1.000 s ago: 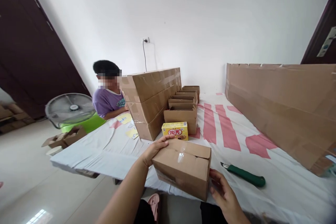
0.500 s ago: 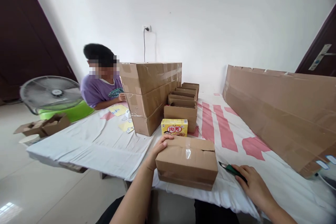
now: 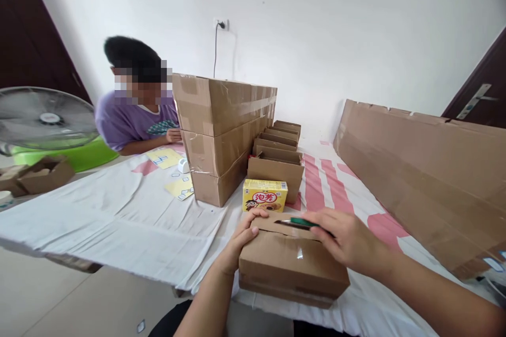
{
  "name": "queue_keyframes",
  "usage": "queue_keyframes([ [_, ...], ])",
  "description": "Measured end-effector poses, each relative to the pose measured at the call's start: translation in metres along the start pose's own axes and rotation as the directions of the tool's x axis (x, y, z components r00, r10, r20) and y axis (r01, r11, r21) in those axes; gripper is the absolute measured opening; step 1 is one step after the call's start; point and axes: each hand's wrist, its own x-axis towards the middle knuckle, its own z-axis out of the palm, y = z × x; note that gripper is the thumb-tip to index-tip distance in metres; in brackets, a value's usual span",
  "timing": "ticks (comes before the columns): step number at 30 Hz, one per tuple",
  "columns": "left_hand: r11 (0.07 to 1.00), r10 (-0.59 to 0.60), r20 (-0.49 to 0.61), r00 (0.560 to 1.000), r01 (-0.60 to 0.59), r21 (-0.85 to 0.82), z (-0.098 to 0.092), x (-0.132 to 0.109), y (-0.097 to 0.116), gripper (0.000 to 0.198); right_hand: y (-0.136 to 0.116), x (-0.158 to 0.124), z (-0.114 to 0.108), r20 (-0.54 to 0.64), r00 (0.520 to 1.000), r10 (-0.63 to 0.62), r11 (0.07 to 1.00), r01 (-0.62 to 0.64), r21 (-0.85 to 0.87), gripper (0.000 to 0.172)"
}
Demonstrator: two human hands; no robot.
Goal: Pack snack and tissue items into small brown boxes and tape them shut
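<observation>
A taped cardboard box (image 3: pixel 292 266) lies at the near edge of the table. My left hand (image 3: pixel 242 239) grips its far left corner, fingers curled over the top. My right hand (image 3: pixel 346 239) is closed round a green-handled utility knife (image 3: pixel 302 222), whose blade lies along the far top edge of the box. Just behind the box stands a small yellow snack box (image 3: pixel 264 195).
Behind stand a row of open cartons (image 3: pixel 279 155) and a stack of long sealed cartons (image 3: pixel 221 134). A long cardboard sheet (image 3: pixel 427 168) lines the right side. A person in a purple shirt (image 3: pixel 134 124) sits at the far left beside a fan (image 3: pixel 43 118). Paper cards (image 3: pixel 174 171) lie on the cloth.
My right hand picked the green knife up from the table and brought it left onto the box top. The left hand stayed on the box. The camera moved closer.
</observation>
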Motion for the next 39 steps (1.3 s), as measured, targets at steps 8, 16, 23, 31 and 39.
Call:
queue_keyframes([
  [8,1.0,0.016,-0.028,0.999,-0.016,-0.002,0.001,-0.001,0.0,0.042,-0.007,0.02,0.011,0.154,0.985,-0.082,0.985,0.104,-0.136,0.029],
  [16,1.0,0.015,-0.08,0.997,-0.015,-0.001,-0.003,0.004,-0.007,0.048,0.03,-0.048,-0.06,0.238,0.962,0.131,0.989,-0.111,-0.098,0.027],
  [23,1.0,0.018,-0.116,0.993,-0.018,0.0,0.002,0.002,-0.007,0.046,0.088,-0.121,-0.016,-0.02,0.88,0.474,0.881,-0.474,0.005,0.038],
  [31,0.999,0.05,-0.078,0.996,-0.049,0.019,-0.012,0.013,-0.017,0.049,0.111,-0.143,0.059,0.225,0.819,0.529,0.843,-0.537,-0.027,0.027],
  [39,0.997,0.069,-0.068,0.995,-0.067,0.034,-0.009,0.011,-0.015,0.047,0.062,-0.008,0.015,-0.021,0.961,0.277,0.937,-0.265,0.228,0.026],
])
